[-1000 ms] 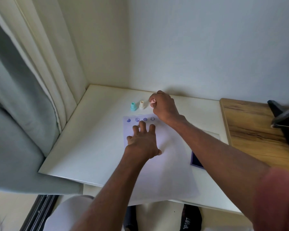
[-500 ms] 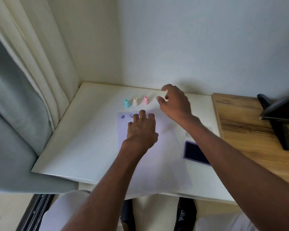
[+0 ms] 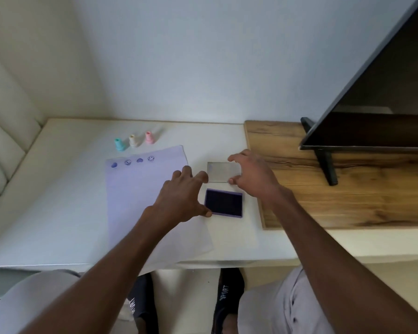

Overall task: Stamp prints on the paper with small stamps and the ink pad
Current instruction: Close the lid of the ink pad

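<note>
Leaving stamps [image 3: 134, 141]; both hands now at ink pad [image 3: 223, 202], lid [image 3: 223, 171].

screen [image 3: 384, 97]: cut off right | paper [image 3: 135, 201]: partly under left forearm

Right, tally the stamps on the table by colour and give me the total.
Teal stamp: 1
Cream stamp: 1
Pink stamp: 1
Total: 3, upright in a row beyond the paper.
</note>
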`<state>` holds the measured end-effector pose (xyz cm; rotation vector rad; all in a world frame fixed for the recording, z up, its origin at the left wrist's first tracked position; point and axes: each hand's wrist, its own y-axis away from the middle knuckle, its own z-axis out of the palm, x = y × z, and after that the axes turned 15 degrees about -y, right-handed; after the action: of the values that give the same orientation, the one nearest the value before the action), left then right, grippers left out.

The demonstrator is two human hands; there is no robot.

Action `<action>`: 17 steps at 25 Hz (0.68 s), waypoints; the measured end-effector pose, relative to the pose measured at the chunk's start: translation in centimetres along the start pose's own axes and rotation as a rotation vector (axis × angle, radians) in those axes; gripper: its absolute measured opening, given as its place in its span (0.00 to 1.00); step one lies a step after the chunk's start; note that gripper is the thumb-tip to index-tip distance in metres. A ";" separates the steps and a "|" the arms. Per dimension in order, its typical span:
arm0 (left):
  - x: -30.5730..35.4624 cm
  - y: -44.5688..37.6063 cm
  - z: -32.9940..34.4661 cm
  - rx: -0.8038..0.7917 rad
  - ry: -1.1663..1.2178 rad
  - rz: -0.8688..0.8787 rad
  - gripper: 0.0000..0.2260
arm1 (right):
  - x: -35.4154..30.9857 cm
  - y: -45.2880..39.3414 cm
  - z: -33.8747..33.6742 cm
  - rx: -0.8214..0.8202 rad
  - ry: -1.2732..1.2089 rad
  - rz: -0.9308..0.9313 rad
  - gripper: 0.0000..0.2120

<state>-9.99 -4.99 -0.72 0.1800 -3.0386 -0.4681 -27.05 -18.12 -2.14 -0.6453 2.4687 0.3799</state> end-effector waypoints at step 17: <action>1.2 -0.8 0.5 0.074 0.011 0.036 0.33 | -0.9 -0.5 -0.9 0.164 -0.200 0.128 0.12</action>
<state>-11.10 -5.77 -1.39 0.1306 -3.0446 -0.3513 -26.53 -18.60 -0.92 -0.3647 2.3254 0.2725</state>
